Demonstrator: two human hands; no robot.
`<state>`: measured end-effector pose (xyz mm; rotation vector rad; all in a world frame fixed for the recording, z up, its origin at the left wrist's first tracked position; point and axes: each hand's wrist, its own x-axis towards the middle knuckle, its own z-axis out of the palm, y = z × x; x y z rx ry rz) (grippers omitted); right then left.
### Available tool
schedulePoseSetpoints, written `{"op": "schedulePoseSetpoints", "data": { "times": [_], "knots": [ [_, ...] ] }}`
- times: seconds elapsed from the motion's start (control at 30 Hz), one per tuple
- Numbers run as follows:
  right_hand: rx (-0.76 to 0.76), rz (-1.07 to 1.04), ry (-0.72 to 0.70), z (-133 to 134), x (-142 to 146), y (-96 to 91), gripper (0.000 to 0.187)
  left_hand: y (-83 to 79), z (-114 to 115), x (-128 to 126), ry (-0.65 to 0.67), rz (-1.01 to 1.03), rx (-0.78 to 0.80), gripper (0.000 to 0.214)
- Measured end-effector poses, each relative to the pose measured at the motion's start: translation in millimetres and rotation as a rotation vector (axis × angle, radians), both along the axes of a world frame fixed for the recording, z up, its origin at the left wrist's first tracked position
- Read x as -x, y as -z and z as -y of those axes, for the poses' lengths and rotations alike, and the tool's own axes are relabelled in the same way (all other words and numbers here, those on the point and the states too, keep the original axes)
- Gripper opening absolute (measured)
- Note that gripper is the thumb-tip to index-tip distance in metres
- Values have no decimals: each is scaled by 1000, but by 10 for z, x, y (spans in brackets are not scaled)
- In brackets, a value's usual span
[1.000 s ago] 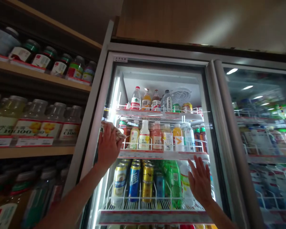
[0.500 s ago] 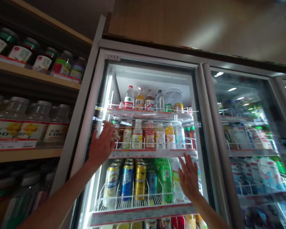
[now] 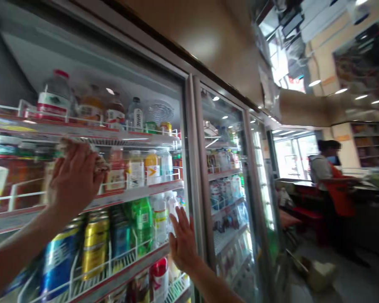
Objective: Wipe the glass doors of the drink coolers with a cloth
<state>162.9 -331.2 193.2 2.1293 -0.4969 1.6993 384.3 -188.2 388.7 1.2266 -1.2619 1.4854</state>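
My left hand (image 3: 75, 179) presses a crumpled, light patterned cloth (image 3: 101, 165) on the glass door (image 3: 82, 54) of a drinks fridge, at the height of its second shelf. The cloth shows beyond my fingertips and at the side of the hand; the rest is hidden under it. Lower and to the right, my right hand (image 3: 183, 242) holds nothing. Its fingers are spread, at or just before the glass near the door's right metal frame (image 3: 191, 168). Behind the glass stand a green bottle (image 3: 143, 223), a gold can (image 3: 95, 242) and a blue can (image 3: 58, 259).
More fridge doors (image 3: 224, 185) continue to the right. Wood panelling (image 3: 202, 38) runs above them. Farther off, a person in an orange apron (image 3: 337, 189) stands by a dark counter. A pale box (image 3: 322, 273) lies on the floor.
The view has swung to the right and closer to the fridge, so the left-hand shelves are gone and the room shows. My left hand with the cloth has moved right across the glass.
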Motion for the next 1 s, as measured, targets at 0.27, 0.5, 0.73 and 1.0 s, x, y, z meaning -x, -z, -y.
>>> {"op": "schedulePoseSetpoints", "data": {
  "times": [0.27, 0.5, 0.73, 1.0],
  "knots": [
    [3, 24, 67, 77, 441, 45, 48, 373, 636, 350, -55, 441, -302, 37],
    [59, 39, 74, 100, 420, 57, 48, -33, 332, 280, -176, 328, -151, 42],
    [114, 53, -65, 8, 185, -225, 48, 155, 518, 319, -226, 431, -194, 44],
    [99, 104, -392, -313, -920, -1354, 51, 139, 371, 183, -242, 354, -153, 67]
  ]
}}
